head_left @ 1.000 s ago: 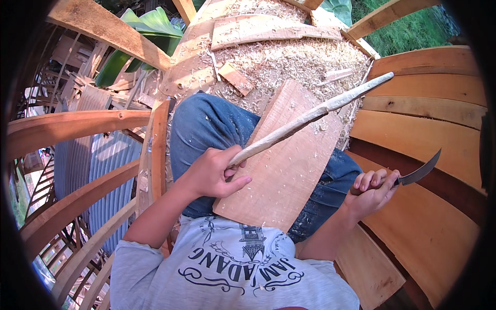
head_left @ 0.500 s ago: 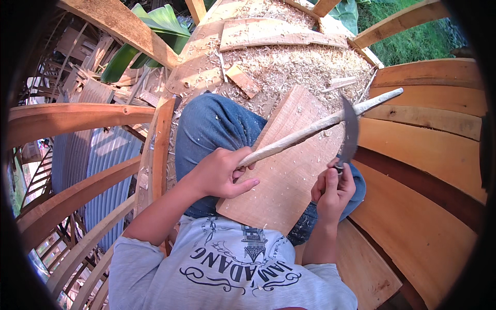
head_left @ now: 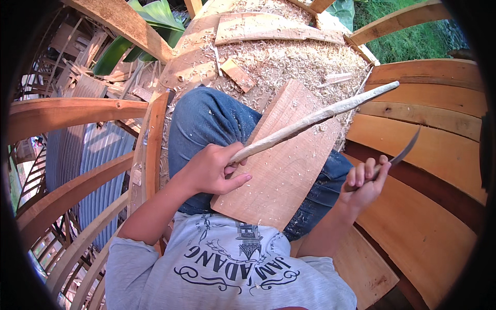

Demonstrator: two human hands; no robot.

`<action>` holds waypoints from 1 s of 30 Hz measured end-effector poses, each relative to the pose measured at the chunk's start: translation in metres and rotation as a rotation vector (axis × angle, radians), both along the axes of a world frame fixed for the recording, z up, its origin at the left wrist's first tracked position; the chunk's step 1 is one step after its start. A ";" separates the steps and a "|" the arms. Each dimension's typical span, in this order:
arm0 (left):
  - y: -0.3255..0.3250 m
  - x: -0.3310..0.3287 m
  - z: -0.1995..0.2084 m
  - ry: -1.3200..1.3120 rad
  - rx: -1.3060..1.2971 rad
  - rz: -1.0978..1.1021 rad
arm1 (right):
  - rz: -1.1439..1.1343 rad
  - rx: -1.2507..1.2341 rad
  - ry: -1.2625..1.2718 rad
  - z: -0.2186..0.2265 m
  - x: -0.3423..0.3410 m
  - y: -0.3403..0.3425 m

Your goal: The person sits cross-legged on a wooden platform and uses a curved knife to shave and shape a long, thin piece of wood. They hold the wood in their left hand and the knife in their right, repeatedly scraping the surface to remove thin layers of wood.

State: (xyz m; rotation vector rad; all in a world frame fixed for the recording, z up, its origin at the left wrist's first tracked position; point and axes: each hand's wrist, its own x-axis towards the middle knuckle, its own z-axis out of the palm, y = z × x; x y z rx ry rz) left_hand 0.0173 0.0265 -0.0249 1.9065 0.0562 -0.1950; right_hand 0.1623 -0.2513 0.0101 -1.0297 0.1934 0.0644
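My left hand point(head_left: 219, 168) is closed round the near end of a long, pale, roughly peeled stick point(head_left: 315, 118). The stick slants up to the right over a flat wooden board point(head_left: 268, 181), which lies tilted across my lap, sprinkled with small chips. Off to the right, my right hand point(head_left: 367, 181) grips the handle of a knife with a curved blade point(head_left: 405, 147). The blade points up and to the right, apart from the stick, in front of the planked side. Both hands are held in the air over my jeans point(head_left: 209, 116).
Wood shavings point(head_left: 305, 64) cover the planks ahead, around a small orange-brown offcut point(head_left: 237, 75) and a wide curved plank point(head_left: 274, 28). Orange planking point(head_left: 423, 150) rises close on my right. Curved ribs point(head_left: 77, 113) line the left, with corrugated sheets point(head_left: 103, 170) beyond them.
My right hand has swung the knife away from the stick, out to the right and slightly upward. The stick stays in my left hand, and the whole view has shifted a little.
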 end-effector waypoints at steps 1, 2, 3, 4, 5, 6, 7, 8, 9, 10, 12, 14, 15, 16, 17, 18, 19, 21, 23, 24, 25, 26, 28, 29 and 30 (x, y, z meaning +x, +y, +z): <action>-0.001 -0.002 0.001 0.014 0.001 0.005 | -0.158 0.144 -0.127 -0.004 0.018 -0.028; -0.002 0.001 0.001 0.017 0.005 -0.002 | -0.143 0.126 -0.157 0.002 0.015 -0.027; -0.001 0.004 0.001 0.020 0.006 -0.010 | -0.129 0.104 -0.187 0.013 0.010 -0.020; -0.001 0.005 0.001 0.022 0.002 -0.006 | -0.122 0.072 -0.215 0.020 0.001 -0.015; 0.000 0.004 0.000 0.024 -0.002 -0.002 | 0.112 -0.029 -0.165 0.016 -0.016 0.002; -0.001 0.003 -0.002 0.029 -0.009 0.002 | 0.347 -0.133 -0.107 0.007 -0.034 0.017; -0.001 0.002 -0.003 0.012 -0.019 -0.004 | 0.452 -0.146 -0.127 -0.002 -0.042 0.022; -0.001 0.001 -0.004 -0.004 -0.028 -0.011 | 0.557 -0.158 -0.146 -0.011 -0.048 0.024; 0.001 0.000 -0.003 -0.019 -0.024 -0.012 | 0.508 -0.141 -0.120 -0.015 -0.053 0.029; 0.001 0.000 -0.003 -0.018 -0.086 0.011 | 0.459 -0.122 -0.094 -0.017 -0.057 0.034; -0.001 0.001 -0.005 -0.022 -0.200 0.044 | 0.392 -0.065 -0.071 -0.022 -0.060 0.034; 0.000 -0.002 0.002 0.092 -0.237 0.056 | 0.390 -0.142 -0.093 -0.020 -0.060 0.037; -0.002 -0.002 0.006 0.146 -0.257 0.051 | 0.376 -0.186 -0.105 -0.020 -0.059 0.037; -0.004 -0.002 0.011 0.150 -0.228 0.053 | 0.354 -0.249 -0.134 -0.015 -0.061 0.040; -0.007 -0.003 0.014 0.141 -0.215 0.063 | 0.366 -0.331 -0.156 -0.017 -0.061 0.037; -0.010 -0.005 0.013 0.133 -0.204 0.073 | 0.378 -0.417 -0.174 -0.022 -0.061 0.030; -0.012 -0.007 0.013 0.127 -0.194 0.083 | 0.391 -0.503 -0.187 -0.023 -0.062 0.027; -0.016 -0.011 0.016 0.121 -0.249 0.082 | 0.349 -0.521 -0.179 -0.022 -0.065 0.026; -0.021 -0.011 0.023 0.148 -0.301 0.100 | 0.373 -0.593 -0.188 -0.025 -0.065 0.021; -0.023 -0.010 0.028 0.167 -0.316 0.097 | 0.382 -0.651 -0.239 -0.024 -0.066 0.021; -0.024 -0.010 0.028 0.124 -0.281 0.089 | 0.391 -0.711 -0.290 -0.022 -0.067 0.021; -0.025 -0.009 0.024 0.080 -0.248 0.082 | 0.399 -0.771 -0.341 -0.020 -0.067 0.021; -0.025 -0.010 0.026 0.043 -0.239 0.070 | 0.400 -0.836 -0.434 -0.014 -0.066 0.025; -0.025 -0.010 0.029 0.050 -0.267 0.063 | 0.398 -0.870 -0.480 -0.010 -0.065 0.026; -0.026 -0.011 0.032 0.060 -0.295 0.056 | 0.383 -0.917 -0.521 -0.006 -0.063 0.027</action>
